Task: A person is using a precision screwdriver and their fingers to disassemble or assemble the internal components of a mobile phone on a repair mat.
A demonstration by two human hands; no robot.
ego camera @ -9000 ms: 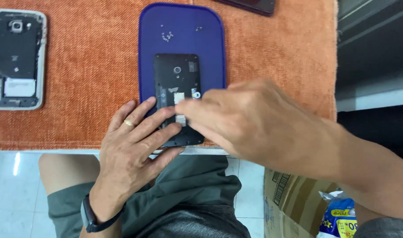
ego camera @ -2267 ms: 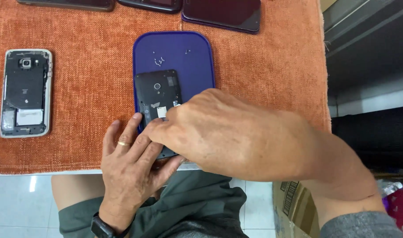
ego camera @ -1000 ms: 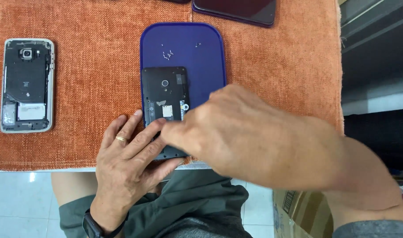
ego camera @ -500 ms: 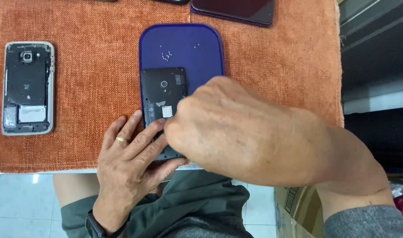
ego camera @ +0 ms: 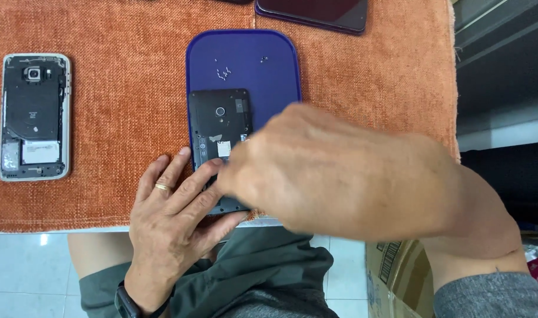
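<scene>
Centre of the frame: an open phone [ego camera: 220, 126], back cover off, lies face down on the lower half of a blue tray [ego camera: 243, 65]. The left hand [ego camera: 174, 221] comes up from the bottom edge, fingers spread flat, pressing on the phone's lower left corner; there's a ring [ego camera: 163, 187] on one finger and a dark watch [ego camera: 127, 303] at the wrist. The right hand [ego camera: 345, 171] sweeps in from the lower right and covers the phone's right side, its fingertips down at the phone's middle; whether they pinch anything, I cannot tell. Tiny screws [ego camera: 223, 72] sit loose on the tray's upper part. The tray rests on an orange mat [ego camera: 121, 106]. At far left a second opened phone [ego camera: 34, 116] lies on the mat, well apart. At the top edge, a dark phone [ego camera: 316, 12] lies screen up.
</scene>
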